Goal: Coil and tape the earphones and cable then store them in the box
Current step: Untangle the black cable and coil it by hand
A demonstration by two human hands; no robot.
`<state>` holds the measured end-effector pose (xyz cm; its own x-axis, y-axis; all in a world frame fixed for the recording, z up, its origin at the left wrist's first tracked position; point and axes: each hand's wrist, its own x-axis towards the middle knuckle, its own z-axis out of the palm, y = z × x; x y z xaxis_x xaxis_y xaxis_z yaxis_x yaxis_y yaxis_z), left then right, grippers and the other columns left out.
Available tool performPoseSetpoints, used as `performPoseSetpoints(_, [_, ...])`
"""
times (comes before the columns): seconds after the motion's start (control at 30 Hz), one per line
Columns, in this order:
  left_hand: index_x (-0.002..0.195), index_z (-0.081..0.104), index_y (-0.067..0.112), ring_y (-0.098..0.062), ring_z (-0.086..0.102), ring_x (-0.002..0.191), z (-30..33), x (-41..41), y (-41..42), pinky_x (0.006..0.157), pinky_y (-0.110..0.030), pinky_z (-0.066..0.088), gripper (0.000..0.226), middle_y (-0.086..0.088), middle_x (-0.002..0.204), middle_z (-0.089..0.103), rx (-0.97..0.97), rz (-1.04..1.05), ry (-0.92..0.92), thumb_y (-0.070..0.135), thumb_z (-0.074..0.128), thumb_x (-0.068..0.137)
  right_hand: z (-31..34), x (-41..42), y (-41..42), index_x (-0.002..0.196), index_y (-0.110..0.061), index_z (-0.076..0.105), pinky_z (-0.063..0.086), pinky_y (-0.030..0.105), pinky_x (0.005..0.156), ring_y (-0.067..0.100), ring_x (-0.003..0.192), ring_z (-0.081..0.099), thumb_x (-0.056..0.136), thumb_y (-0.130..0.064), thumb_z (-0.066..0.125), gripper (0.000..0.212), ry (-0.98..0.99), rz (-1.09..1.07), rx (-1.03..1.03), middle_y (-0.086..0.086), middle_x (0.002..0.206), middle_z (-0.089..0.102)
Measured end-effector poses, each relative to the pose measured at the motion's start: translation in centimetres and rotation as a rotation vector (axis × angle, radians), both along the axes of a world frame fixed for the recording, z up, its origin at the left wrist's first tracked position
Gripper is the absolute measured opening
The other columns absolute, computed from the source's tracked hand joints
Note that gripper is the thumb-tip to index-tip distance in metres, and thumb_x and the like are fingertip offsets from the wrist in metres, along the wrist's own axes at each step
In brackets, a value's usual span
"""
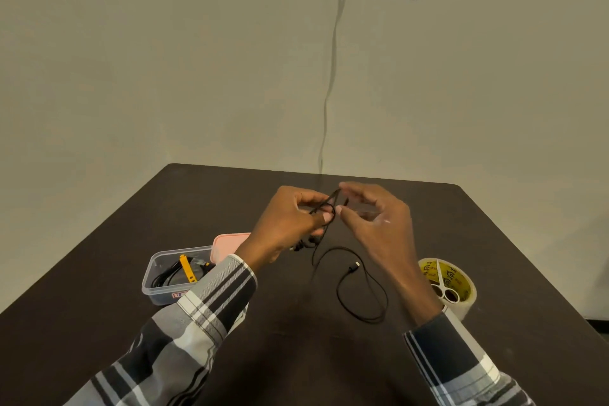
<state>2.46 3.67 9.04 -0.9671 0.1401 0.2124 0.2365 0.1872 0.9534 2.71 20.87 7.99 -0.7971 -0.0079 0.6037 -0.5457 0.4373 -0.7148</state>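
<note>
Near edge: 2 plaid sleeves. On the table [494, 224], the cable's loose tail [362, 287] trails toward the viewer, below the hands. Left hand [290, 224] pinches the coiled loops [324, 208]; right hand [379, 221], touching them, pinches the strand. Box [174, 273] lies left, tape roll [454, 283] right.

The thin black earphones [324, 208] are held up above the table, with loops near the top and the buds hanging below. Their long wire drops down and lies in a loose curl on the table. The clear box [155, 280] sits open on the left, with a black cable [164, 277] coiled inside, wrapped with yellow tape.
</note>
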Motion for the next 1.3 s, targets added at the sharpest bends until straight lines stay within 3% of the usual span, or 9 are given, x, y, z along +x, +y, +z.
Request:
performPoseSetpoints(0.07, [0.115, 0.072, 0.009, -0.019, 0.073, 0.094, 0.1, 0.2, 0.0, 0.076, -0.031, 0.061, 0.029, -0.006, 0.103, 0.075, -0.005, -0.069, 0.002, 0.005, 0.073, 0.086, -0.1, -0.3, 0.0, 0.111, -0.033, 0.074, 0.058, 0.034, 0.073, 0.006, 0.098, 0.064, 0.084, -0.024, 0.079, 0.028, 0.089, -0.019, 0.21, -0.015, 0.106, 0.067])
performPoseSetpoints(0.17, [0.109, 0.074, 0.01, -0.019, 0.073, 0.094, 0.5, 0.3, -0.3, 0.073, -0.031, 0.06, 0.025, -0.006, 0.101, 0.076, 0.017, -0.097, -0.006, 0.007, 0.076, 0.084, 0.0, -0.6, 0.1, 0.095, -0.033, 0.077, 0.056, 0.039, 0.071, 0.007, 0.092, 0.062, 0.085, -0.029, 0.078, 0.011, 0.11, -0.083, 0.284, -0.017, 0.095, 0.067])
performPoseSetpoints(0.4, [0.096, 0.074, 0.009, -0.015, 0.072, 0.067, 0.2, 0.2, -1.5, 0.051, -0.021, 0.051, 0.009, -0.008, 0.083, 0.072, 0.018, 0.118, 0.001, 0.007, 0.071, 0.088, 0.8, -0.3, 0.9, 0.083, -0.026, 0.076, 0.051, 0.021, 0.066, 0.001, 0.073, 0.065, 0.086, -0.018, 0.076, 0.008, -0.043, -0.076, 0.095, -0.016, 0.079, 0.071])
performPoseSetpoints(0.57, [0.099, 0.074, 0.008, -0.01, 0.063, 0.057, 0.4, 0.5, -2.4, 0.046, -0.017, 0.042, 0.016, -0.004, 0.073, 0.072, 0.019, 0.014, -0.053, 0.021, 0.068, 0.092, 1.2, -0.2, 1.1, 0.085, -0.019, 0.073, 0.058, 0.027, 0.064, 0.014, 0.064, 0.069, 0.09, -0.009, 0.071, 0.012, -0.163, 0.024, -0.069, 0.0, 0.073, 0.072])
performPoseSetpoints(0.7, [0.111, 0.072, 0.019, -0.011, 0.061, 0.055, 0.3, 0.6, -2.1, 0.046, -0.017, 0.037, 0.023, -0.001, 0.077, 0.073, -0.015, -0.052, -0.044, 0.032, 0.062, 0.095, 1.4, 0.3, 0.7, 0.092, -0.009, 0.07, 0.056, 0.025, 0.057, 0.015, 0.058, 0.065, 0.093, -0.003, 0.066, 0.007, -0.251, 0.144, -0.225, 0.013, 0.081, 0.073])
performPoseSetpoints(1.0, [0.108, 0.072, 0.018, -0.012, 0.06, 0.059, 0.5, 0.9, -1.5, 0.048, -0.018, 0.036, 0.022, 0.001, 0.082, 0.071, 0.025, -0.096, -0.055, 0.025, 0.053, 0.101, 1.5, 0.6, 0.5, 0.099, -0.014, 0.076, 0.048, 0.019, 0.05, 0.01, 0.057, 0.063, 0.088, -0.011, 0.075, 0.012, -0.268, 0.149, -0.221, 0.007, 0.08, 0.073])
performPoseSetpoints(1.13, [0.105, 0.073, 0.015, -0.01, 0.062, 0.061, 0.6, 1.0, -1.3, 0.047, -0.017, 0.039, 0.023, 0.001, 0.081, 0.07, 0.034, -0.089, -0.066, 0.031, 0.061, 0.096, 1.3, 0.5, 0.4, 0.095, -0.019, 0.078, 0.047, 0.019, 0.049, 0.009, 0.054, 0.062, 0.086, -0.014, 0.077, 0.011, -0.239, 0.131, -0.206, 0.003, 0.076, 0.076])
performPoseSetpoints(1.2, [0.103, 0.073, 0.012, -0.009, 0.062, 0.059, 0.6, 1.0, -1.2, 0.045, -0.015, 0.038, 0.024, 0.003, 0.076, 0.068, 0.005, -0.072, -0.062, 0.032, 0.063, 0.094, 1.1, 0.2, 0.5, 0.106, -0.022, 0.076, 0.049, 0.019, 0.052, 0.008, 0.058, 0.064, 0.084, -0.013, 0.079, 0.024, -0.22, 0.141, -0.178, 0.002, 0.078, 0.076])
performPoseSetpoints(1.3, [0.089, 0.073, 0.017, -0.008, 0.06, 0.056, 0.6, 1.0, -0.9, 0.045, -0.015, 0.035, 0.023, 0.004, 0.069, 0.063, -0.008, -0.084, -0.105, 0.034, 0.059, 0.097, 0.9, 0.0, 0.5, 0.113, -0.024, 0.076, 0.056, 0.02, 0.074, 0.002, 0.087, 0.071, 0.08, -0.008, 0.081, 0.037, -0.049, 0.119, -0.015, -0.009, 0.093, 0.077])
